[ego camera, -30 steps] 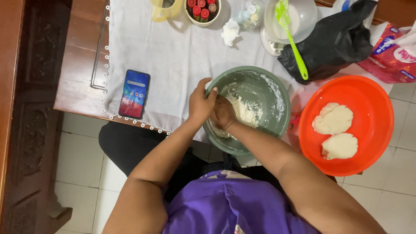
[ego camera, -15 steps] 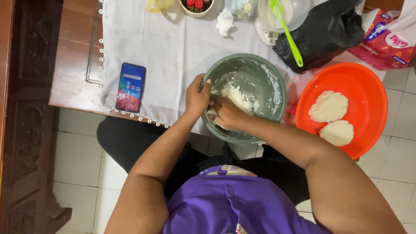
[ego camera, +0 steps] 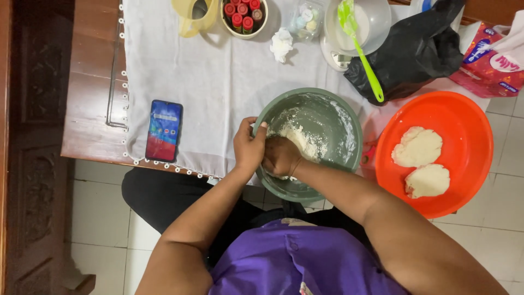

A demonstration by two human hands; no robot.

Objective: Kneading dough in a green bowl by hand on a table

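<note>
The left hand (ego camera: 249,147) is curled over the near-left rim of a green mixing bowl (ego camera: 338,123), its fingers closed on that rim with the thumb outside. The right hand (ego camera: 280,157) is set inside the bowl, just beside the left, balled into a fist and pressed onto a pale lump of dough (ego camera: 299,139); whether any dough is gripped inside the fist cannot be told. The dough is heaped against the bowl's near-left wall, and floury smears are spread over the rest of the inside.

The bowl is seen overhanging the near edge of the table (ego camera: 90,109), which is covered by a white cloth (ego camera: 207,82) with a beaded hem. Open cloth is left to the left of the bowl and beyond it.

To the right, touching or nearly touching the bowl, an orange basin (ego camera: 464,123) is placed, also past the table edge, with two flattened dough pieces (ego camera: 418,147) inside. Further left, well apart from the hands, a phone (ego camera: 164,130) is laid near the cloth's hem.

Along the far side the way is crowded: a yellow jug (ego camera: 191,13), a small bowl of red-capped tubes (ego camera: 243,13), a crumpled tissue (ego camera: 281,43), a clear bowl (ego camera: 374,19) with a green spatula (ego camera: 363,52), a black plastic bag (ego camera: 415,52) and a pink packet (ego camera: 488,63).
</note>
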